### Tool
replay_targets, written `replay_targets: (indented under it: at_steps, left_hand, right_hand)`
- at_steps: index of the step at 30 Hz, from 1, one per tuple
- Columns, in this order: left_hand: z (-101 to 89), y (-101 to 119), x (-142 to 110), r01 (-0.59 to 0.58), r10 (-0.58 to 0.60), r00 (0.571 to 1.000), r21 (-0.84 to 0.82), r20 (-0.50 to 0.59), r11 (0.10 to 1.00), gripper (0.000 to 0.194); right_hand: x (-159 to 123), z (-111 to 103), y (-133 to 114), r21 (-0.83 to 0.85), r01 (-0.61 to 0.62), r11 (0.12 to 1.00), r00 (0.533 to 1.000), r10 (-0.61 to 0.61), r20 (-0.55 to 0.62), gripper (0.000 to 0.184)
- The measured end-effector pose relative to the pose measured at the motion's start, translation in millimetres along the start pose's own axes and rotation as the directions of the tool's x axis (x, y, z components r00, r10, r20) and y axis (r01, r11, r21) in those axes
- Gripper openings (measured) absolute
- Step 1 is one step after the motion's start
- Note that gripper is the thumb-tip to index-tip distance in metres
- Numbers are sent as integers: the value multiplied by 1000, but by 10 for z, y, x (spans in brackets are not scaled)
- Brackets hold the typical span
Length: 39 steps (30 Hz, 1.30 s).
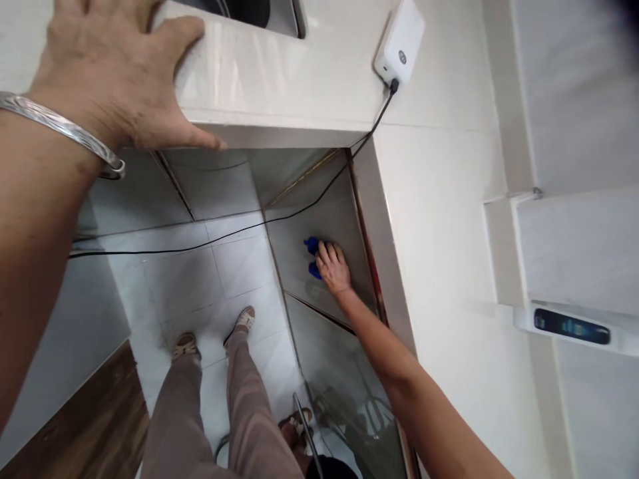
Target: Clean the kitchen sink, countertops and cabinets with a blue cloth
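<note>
My left hand [114, 73] lies flat with fingers spread over the edge of a white countertop [279, 86]; a silver bangle [64, 130] sits on its wrist. My right hand [333, 268] reaches down under the counter. It presses a blue cloth [311, 247] against a shiny steel cabinet panel [294, 229]. Only a small bit of the cloth shows past the fingers.
A white box-shaped device [399, 43] sits on the counter, its black cable [224, 234] trailing down across the cabinet front. My feet in sandals [239, 322] stand on pale floor tiles [164, 279]. A dark-screened device [572, 327] lies on a white ledge at right.
</note>
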<state>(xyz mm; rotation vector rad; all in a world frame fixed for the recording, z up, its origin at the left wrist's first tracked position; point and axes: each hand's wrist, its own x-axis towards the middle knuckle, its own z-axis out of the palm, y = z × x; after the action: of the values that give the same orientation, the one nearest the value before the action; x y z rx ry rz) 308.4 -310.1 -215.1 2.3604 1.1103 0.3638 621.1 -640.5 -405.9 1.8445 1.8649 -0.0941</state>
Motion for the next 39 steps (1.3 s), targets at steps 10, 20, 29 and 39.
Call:
replay_targets:
  at_steps: [10,20,29,39]
  left_hand:
    - [46,-122,6,-216,256,959,279,-119,936,101]
    - [43,-79,13,-124,158,981,264,-110,956,106]
    - [79,-34,-79,-151,191,978,356,-79,922,89]
    - [1710,601,-1958,-316,375,920,-350,116,882,54]
  right_hand:
    - [-1228,972,-548,71,70,995,966,-85,243,41]
    - [-855,1259,-548,32,231,972,945,-232,229,41]
    - [380,687,-77,-26,123,992,992,-123,-10,48]
    - [-992,1371,-775,-14,158,987,961,-150,233,47]
